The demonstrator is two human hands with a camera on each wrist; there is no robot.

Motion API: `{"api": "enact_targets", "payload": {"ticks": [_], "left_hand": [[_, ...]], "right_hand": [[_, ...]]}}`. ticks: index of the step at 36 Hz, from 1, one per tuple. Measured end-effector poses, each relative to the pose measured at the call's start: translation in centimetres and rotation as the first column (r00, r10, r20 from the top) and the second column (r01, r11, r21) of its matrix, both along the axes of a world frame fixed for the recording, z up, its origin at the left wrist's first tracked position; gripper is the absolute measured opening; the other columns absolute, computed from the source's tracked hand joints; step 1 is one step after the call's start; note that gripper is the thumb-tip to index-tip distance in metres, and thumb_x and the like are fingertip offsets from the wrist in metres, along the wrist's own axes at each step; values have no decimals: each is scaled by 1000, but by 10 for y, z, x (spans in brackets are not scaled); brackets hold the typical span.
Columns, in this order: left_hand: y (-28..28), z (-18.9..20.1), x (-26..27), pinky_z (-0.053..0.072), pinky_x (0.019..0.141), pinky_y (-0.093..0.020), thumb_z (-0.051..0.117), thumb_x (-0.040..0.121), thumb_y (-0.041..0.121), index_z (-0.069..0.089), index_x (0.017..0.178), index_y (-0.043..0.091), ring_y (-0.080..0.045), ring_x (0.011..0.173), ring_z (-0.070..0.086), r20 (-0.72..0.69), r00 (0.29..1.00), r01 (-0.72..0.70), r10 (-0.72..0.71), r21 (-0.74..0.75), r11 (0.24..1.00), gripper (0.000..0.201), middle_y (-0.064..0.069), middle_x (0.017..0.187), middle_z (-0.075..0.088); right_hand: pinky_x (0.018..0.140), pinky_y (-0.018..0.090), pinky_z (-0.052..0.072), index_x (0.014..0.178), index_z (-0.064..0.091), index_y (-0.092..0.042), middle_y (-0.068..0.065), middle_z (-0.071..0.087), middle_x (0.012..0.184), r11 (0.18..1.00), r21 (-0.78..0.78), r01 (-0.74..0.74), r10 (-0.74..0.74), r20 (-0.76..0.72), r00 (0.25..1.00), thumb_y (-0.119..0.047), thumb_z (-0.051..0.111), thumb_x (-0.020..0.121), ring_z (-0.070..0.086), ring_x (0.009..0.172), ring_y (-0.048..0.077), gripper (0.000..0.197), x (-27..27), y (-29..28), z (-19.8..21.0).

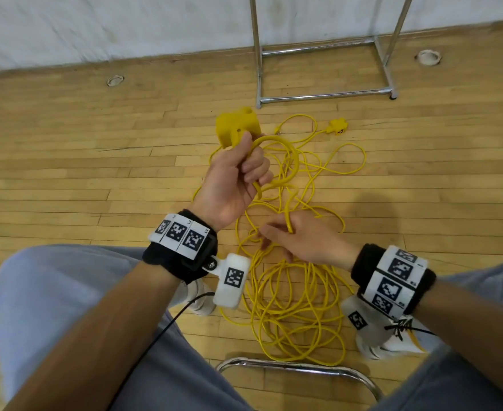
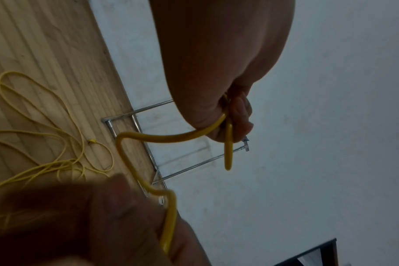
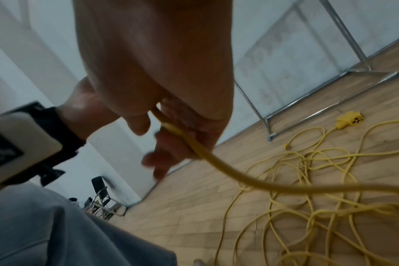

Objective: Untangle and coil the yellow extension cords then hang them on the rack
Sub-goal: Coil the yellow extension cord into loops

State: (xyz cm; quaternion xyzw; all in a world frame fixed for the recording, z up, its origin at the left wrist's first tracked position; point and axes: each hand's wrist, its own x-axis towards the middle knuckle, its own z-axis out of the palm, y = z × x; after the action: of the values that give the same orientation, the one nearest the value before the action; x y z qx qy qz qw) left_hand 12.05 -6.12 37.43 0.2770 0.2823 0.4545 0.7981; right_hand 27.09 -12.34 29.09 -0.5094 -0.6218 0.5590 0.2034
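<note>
Both hands on yellow cord [image 1: 288, 185] — left hand [image 1: 232, 182] clenching (outlet block [image 1: 236, 126] above), right hand [image 1: 297, 238] pinching.

Tangled cord pile [image 1: 288, 307] blocks floor between feet; bare floor [image 1: 81, 173] left; rack [image 1: 324, 96] ahead.

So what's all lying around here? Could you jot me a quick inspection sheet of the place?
Surface: wooden plank floor, two round floor sockets set in it.
Job's things: tangled yellow cords heaped between the feet; outlet block near the metal rack.
Clutter: nothing seen.
Grippers: left hand grips a cord loop beside a yellow plug end; right hand pinches a strand in its fingers.
Cables: black wire from the left wrist camera.
Surroundings: white wall; chair frame below.
</note>
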Motion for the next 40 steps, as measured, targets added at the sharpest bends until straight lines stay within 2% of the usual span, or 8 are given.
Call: {"api": "enact_targets", "payload": {"ticks": [4, 7, 10, 16, 20, 26, 31, 40], "left_hand": [[3, 4, -3, 29, 48, -20, 31, 112, 24, 63, 72, 19, -9, 51, 15, -33, 999, -36, 38, 55, 998, 51, 5, 62, 14], [8, 7, -8, 27, 46, -19, 31, 112, 26, 56, 94, 13, -8, 51, 13, 1, 999, -54, 54, 48, 997, 34, 6, 62, 13], [7, 6, -5, 27, 45, -19, 31, 112, 25, 58, 94, 13, -8, 51, 13, 18, 999, -39, 39, 46, 998, 35, 6, 62, 13], [1, 4, 11, 32, 47, -20, 31, 112, 24, 65, 74, 18, -6, 48, 21, -37, 999, -16, 19, 82, 996, 51, 4, 63, 15], [3, 9, 8, 35, 51, -22, 34, 112, 21, 47, 96, 14, -7, 49, 26, -165, 980, -88, 110, 136, 987, 22, 7, 59, 25], [1, 6, 7, 37, 57, -24, 46, 108, 17, 41, 82, 17, -10, 55, 33, -277, 955, -62, 108, 171, 983, 26, 3, 65, 28], [-17, -5, 18, 31, 62, -36, 52, 105, 16, 48, 68, 15, -14, 62, 46, -398, 916, 142, -56, 190, 971, 37, -1, 65, 42], [-9, 1, 18, 35, 56, -24, 38, 110, 18, 42, 86, 14, -9, 55, 33, -307, 948, -11, 80, 222, 975, 24, 3, 64, 28]], "right_hand": [[53, 27, 55, 108, 66, -1, 4, 77, 88, 977, -213, 14, 62, 342, 938, -53, 62, 97, 75, 75, 26, 53, 23, 9, -1], [95, 40, 53, 154, 26, 5, 21, 58, 137, 989, -134, 69, 34, 643, 765, -55, 75, 87, 61, 122, 34, 103, 46, 18, -14], [118, 41, 35, 164, 4, -14, 13, 25, 167, 993, 110, -32, -34, 556, 831, -58, 79, 81, 32, 150, 31, 120, 46, 18, -16], [81, 26, 48, 110, 65, -23, -12, 70, 99, 986, 161, -42, 23, 116, 993, -31, 58, 105, 63, 87, -4, 11, 4, -1, -5], [63, 28, 55, 90, 60, -24, -4, 74, 82, 983, 165, -85, 62, 140, 988, -35, 40, 110, 67, 69, 3, 31, -1, -11, 7], [51, 49, 61, 97, 60, -8, 5, 75, 89, 992, 128, 18, -11, -54, 998, -34, 42, 110, 76, 73, 14, 34, -5, -24, 34], [37, 32, 53, 92, 61, -3, 9, 77, 81, 975, 147, 167, -146, -149, 978, -25, 45, 110, 75, 64, 17, 33, -5, -19, 48], [75, 43, 52, 90, 62, -14, 1, 69, 85, 950, 300, -83, 42, 142, 989, -30, 61, 103, 67, 82, 20, 20, 5, -16, 22]]}}
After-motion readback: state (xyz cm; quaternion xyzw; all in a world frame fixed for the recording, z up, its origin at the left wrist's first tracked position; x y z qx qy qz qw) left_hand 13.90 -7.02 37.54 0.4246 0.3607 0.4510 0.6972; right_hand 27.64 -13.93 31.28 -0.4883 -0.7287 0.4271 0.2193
